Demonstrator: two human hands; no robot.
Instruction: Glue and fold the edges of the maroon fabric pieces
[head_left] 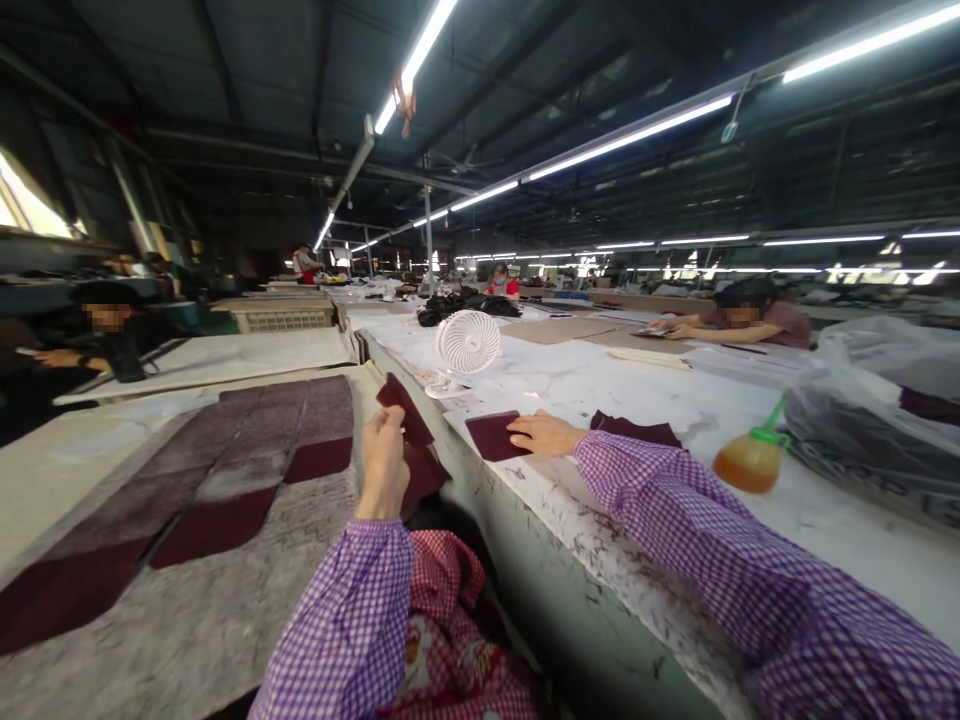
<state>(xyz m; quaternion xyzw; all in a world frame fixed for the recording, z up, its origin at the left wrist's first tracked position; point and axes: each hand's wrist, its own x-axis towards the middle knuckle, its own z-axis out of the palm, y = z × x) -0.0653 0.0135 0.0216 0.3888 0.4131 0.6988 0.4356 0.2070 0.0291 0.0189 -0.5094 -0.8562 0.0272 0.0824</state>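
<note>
My left hand [384, 462] is closed on a dark maroon fabric piece [406, 405], held up over the gap between two tables. Below it hangs more maroon fabric [424, 474]; whether it is the same piece I cannot tell. Stretched out over the white table, my right hand [546, 434] rests its fingers on the right part of a flat maroon panel [491, 436]. Just beyond my right forearm lies a further maroon stack [636, 428]. On the left table, rows of maroon panels [225, 525] overlap, many with a greyish, paler surface.
A small white fan [466, 345] stands on the white table [555, 385]. To the right are a squeeze bottle [748, 462] of amber liquid and a clear plastic bag [877, 410]. Co-workers sit at the far left [112, 325] and right [750, 315].
</note>
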